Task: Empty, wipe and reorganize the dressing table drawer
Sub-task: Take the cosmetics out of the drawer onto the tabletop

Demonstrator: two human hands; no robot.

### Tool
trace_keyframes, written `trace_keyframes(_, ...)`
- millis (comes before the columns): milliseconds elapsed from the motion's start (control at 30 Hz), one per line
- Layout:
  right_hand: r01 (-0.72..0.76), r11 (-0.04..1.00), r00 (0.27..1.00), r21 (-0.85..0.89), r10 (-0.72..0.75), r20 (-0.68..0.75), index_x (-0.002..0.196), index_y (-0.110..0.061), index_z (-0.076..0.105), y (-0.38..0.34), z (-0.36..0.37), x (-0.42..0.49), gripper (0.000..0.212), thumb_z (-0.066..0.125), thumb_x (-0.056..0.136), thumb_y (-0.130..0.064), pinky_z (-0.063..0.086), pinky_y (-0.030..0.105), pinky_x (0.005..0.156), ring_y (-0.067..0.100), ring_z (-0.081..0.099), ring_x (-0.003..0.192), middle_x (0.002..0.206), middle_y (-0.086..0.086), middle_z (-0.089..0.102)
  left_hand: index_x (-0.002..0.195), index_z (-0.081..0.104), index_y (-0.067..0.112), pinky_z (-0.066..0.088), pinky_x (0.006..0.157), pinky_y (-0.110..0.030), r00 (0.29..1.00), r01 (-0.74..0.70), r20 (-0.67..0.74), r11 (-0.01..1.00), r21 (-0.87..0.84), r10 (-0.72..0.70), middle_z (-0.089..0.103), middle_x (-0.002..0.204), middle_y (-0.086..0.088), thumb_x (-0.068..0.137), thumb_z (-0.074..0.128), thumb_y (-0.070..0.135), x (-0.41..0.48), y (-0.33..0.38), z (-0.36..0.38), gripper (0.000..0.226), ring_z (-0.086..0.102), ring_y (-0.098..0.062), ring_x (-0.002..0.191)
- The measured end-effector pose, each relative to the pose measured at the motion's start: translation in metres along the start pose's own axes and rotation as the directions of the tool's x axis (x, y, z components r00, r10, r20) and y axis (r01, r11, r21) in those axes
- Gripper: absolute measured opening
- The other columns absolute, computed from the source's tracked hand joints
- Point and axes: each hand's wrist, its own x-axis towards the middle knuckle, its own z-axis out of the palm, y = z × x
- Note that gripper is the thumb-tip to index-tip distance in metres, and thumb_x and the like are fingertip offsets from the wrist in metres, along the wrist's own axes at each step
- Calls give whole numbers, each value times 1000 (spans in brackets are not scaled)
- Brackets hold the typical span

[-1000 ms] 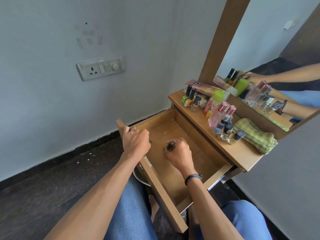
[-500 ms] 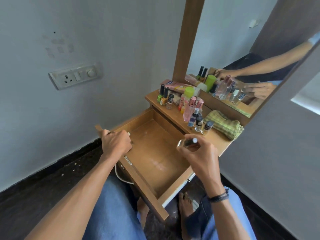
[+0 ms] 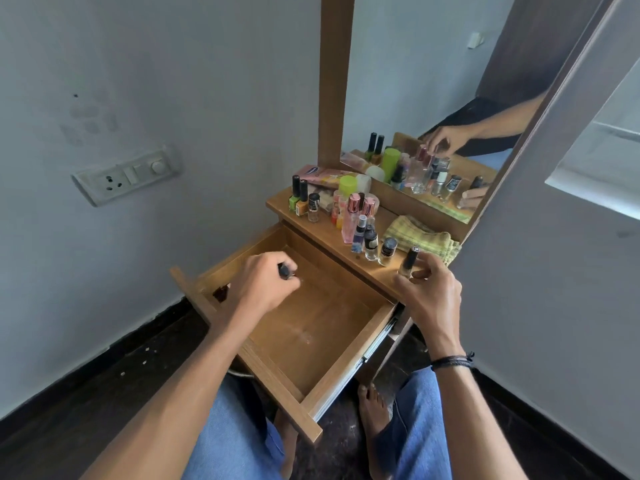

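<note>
The wooden drawer point(image 3: 346, 372) is pulled out, and its floor is bare apart from a small dark bottle point(image 3: 221, 292) in its near left corner. My left hand point(image 3: 266, 289) is inside the drawer and grips a small dark-capped bottle point(image 3: 285, 270). At the front edge of the table top point(image 3: 384, 284), my right hand point(image 3: 429, 292) pinches a black-capped nail polish bottle point(image 3: 408, 261) that stands upright there. A folded yellow-green cloth point(image 3: 422, 239) lies on the top just behind that hand.
Several nail polish and perfume bottles point(image 3: 356, 220) crowd the table top in front of the mirror point(image 3: 433, 98). A wall socket point(image 3: 124, 174) is on the left wall. My knees and bare feet are under the drawer, over a dark floor.
My right hand lifted a bottle out of the drawer and brought it to the table top. My left hand left the drawer front and gripped a small bottle inside.
</note>
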Motion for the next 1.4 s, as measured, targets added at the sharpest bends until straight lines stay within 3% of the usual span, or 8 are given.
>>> trace_keyframes(167,-5,991,1000,135,9,-25,124,-22,66,12,12,-6,50,88,79,-16,59,36,91,6,70,87,98,-9,72,101,69,31,32,51,-12,993,-118,-21,991,-60,117,68,95,16,83,77,37,-9,70,9,21,58,-8,78)
trace_keyframes(300,6,987,999,160,0,-39,125,-26,65,14,13,-5,53,88,78,-16,56,24,87,-4,66,83,99,-10,70,102,57,31,37,56,-20,989,-146,-20,984,-104,144,72,109,4,85,76,33,-15,102,28,25,65,-17,84)
trace_keyframes(467,21,988,999,155,-14,-46,128,-25,64,17,14,-4,56,88,78,-21,47,7,78,-9,62,79,100,-16,63,103,38,27,30,57,-28,992,-128,-31,972,-195,125,59,86,4,85,74,24,-19,125,46,40,48,-14,62)
trace_keyframes(733,8,963,997,270,-29,73,135,-24,62,28,4,5,59,84,81,-13,59,22,85,3,67,86,110,-7,68,111,35,21,34,62,-28,984,-177,-60,971,-163,169,63,92,-1,85,71,14,-16,133,51,44,49,-21,68)
trace_keyframes(867,7,962,994,273,-36,102,128,-23,68,29,1,5,50,80,81,-12,59,23,87,0,68,89,110,-8,70,111,32,22,41,63,-30,975,-221,-46,963,-154,216,68,96,-4,84,71,8,-14,134,53,49,65,-28,78)
trace_keyframes(1000,0,961,993,276,-33,115,125,-24,69,30,1,6,48,80,80,-10,58,22,88,-1,69,91,107,-8,72,112,34,22,41,64,-28,978,-209,-26,956,-207,208,69,93,-1,83,71,4,-11,136,55,50,68,-24,83)
trace_keyframes(1167,-13,960,993,278,-21,118,127,-24,69,31,1,7,50,82,80,-12,57,20,89,-3,69,93,105,-8,74,107,39,27,57,72,-41,988,-152,-49,953,-264,144,70,94,3,81,74,5,-6,128,67,49,70,-22,84)
trace_keyframes(1400,-34,951,993,308,-2,116,130,-24,67,32,2,6,53,82,81,-8,59,29,94,-3,70,97,110,-11,74,98,51,21,57,70,-26,989,-123,-127,865,-486,69,69,93,8,79,77,-1,-4,116,84,39,72,-3,82)
